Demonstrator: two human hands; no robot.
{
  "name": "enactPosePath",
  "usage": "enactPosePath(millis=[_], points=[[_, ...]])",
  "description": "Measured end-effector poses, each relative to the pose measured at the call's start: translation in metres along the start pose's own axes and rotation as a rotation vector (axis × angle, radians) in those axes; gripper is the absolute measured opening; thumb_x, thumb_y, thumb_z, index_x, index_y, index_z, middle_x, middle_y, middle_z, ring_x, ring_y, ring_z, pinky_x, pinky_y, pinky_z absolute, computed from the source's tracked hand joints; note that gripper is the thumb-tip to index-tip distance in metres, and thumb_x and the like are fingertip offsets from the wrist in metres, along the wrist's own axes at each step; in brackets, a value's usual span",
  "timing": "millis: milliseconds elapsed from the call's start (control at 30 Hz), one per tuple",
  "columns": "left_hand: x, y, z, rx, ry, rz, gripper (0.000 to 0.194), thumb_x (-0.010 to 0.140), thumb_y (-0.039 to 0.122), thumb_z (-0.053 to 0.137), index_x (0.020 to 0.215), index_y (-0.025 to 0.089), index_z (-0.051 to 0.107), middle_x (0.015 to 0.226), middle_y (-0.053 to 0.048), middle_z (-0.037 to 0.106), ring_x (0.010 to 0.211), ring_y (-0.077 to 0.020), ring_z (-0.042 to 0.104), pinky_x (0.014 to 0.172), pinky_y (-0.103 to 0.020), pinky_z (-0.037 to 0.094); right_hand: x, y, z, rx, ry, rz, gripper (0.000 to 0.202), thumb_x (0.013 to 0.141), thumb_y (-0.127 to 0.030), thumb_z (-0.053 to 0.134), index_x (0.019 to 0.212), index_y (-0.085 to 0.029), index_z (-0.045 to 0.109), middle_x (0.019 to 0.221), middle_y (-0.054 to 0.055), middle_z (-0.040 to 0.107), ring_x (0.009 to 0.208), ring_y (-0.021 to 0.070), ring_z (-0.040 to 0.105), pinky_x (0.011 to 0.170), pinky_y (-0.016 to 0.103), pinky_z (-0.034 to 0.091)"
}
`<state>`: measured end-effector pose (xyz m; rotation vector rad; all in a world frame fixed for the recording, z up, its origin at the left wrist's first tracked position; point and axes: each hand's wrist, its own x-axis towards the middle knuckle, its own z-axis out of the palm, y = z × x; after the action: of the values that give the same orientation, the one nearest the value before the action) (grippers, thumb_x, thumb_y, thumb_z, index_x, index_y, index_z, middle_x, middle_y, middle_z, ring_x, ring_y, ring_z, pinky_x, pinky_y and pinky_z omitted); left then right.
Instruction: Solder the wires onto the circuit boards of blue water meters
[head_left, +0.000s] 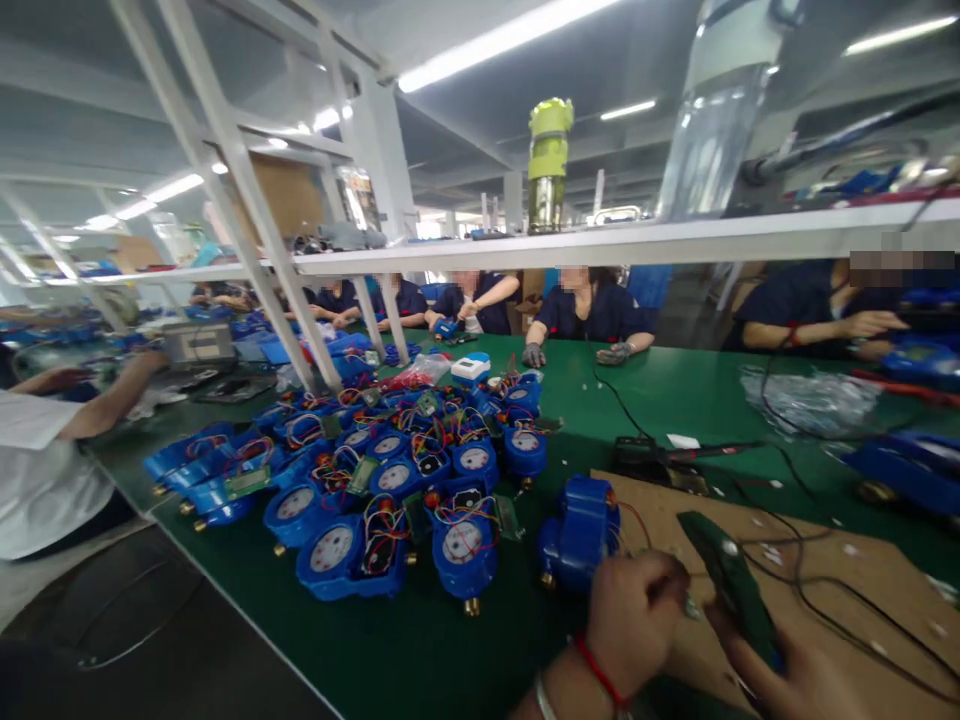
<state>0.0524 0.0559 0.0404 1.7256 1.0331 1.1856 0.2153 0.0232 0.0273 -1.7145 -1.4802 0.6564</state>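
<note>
My left hand (634,610), with a red cord at its wrist, has its fingers closed in a pinch. What they hold is hidden and blurred. Just beyond it a blue water meter (577,535) lies on its side, a thin red wire curving from it toward that hand. My right hand (784,665) is wrapped round a dark green hand tool (731,575) with a round metal rivet or screw; blur hides its exact kind. Left of my hands stand several blue water meters (461,545) with white dials, loose wires, small circuit boards and brass fittings.
A brown cardboard sheet (847,570) lies under my hands, crossed by black cables. Behind it are a black soldering-iron-like tool (712,450) and a clear plastic bag (810,400). A white shelf (600,248) with bottles spans overhead. Co-workers sit across the green table (480,680).
</note>
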Motion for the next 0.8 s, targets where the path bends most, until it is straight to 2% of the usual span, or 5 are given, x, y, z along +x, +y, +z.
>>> enactPosePath(millis=[67, 133, 300, 467, 800], points=[[0.001, 0.004, -0.004, 0.021, 0.043, -0.019, 0.021, 0.088, 0.023, 0.049, 0.083, 0.017, 0.068, 0.075, -0.003, 0.067, 0.069, -0.0142, 0.058, 0.063, -0.023, 0.041, -0.002, -0.011, -0.013, 0.135, -0.003, 0.14, 0.037, 0.073, -0.055, 0.06, 0.074, -0.017, 0.062, 0.065, 0.008, 0.063, 0.067, 0.0265, 0.062, 0.059, 0.032, 0.048], [0.004, 0.003, -0.006, 0.006, 0.071, -0.008, 0.022, 0.09, 0.028, 0.048, 0.085, 0.016, 0.067, 0.079, -0.003, 0.067, 0.074, -0.0149, 0.059, 0.067, -0.023, 0.042, 0.0, -0.019, -0.028, 0.481, -0.061, 0.213, 0.033, 0.075, -0.05, 0.062, 0.08, -0.017, 0.06, 0.07, 0.007, 0.06, 0.067, 0.0225, 0.057, 0.059, 0.031, 0.047], [0.007, -0.002, -0.007, 0.034, 0.02, 0.046, 0.024, 0.091, 0.031, 0.047, 0.087, 0.016, 0.066, 0.082, -0.003, 0.067, 0.077, -0.0149, 0.061, 0.071, -0.024, 0.044, -0.009, -0.02, -0.052, 1.103, -0.576, 0.382, 0.031, 0.073, -0.035, 0.067, 0.097, -0.017, 0.06, 0.079, 0.005, 0.054, 0.076, 0.0183, 0.053, 0.075, 0.032, 0.045], [0.006, -0.004, -0.006, 0.082, -0.018, 0.1, 0.023, 0.092, 0.029, 0.047, 0.091, 0.017, 0.067, 0.087, -0.004, 0.069, 0.08, -0.0152, 0.063, 0.072, -0.024, 0.046, -0.023, -0.011, -0.05, 1.133, -0.871, 0.38, 0.033, 0.078, -0.033, 0.062, 0.104, -0.013, 0.058, 0.078, 0.005, 0.053, 0.076, 0.0173, 0.052, 0.075, 0.033, 0.043], [0.004, -0.012, -0.004, 0.198, 0.02, 0.184, 0.02, 0.089, 0.024, 0.05, 0.094, 0.017, 0.068, 0.081, -0.005, 0.071, 0.069, -0.015, 0.063, 0.065, -0.025, 0.046, -0.024, -0.011, -0.051, 1.036, -0.886, 0.376, 0.031, 0.083, -0.035, 0.057, 0.101, -0.01, 0.056, 0.073, 0.004, 0.055, 0.069, 0.0172, 0.056, 0.066, 0.03, 0.04]])
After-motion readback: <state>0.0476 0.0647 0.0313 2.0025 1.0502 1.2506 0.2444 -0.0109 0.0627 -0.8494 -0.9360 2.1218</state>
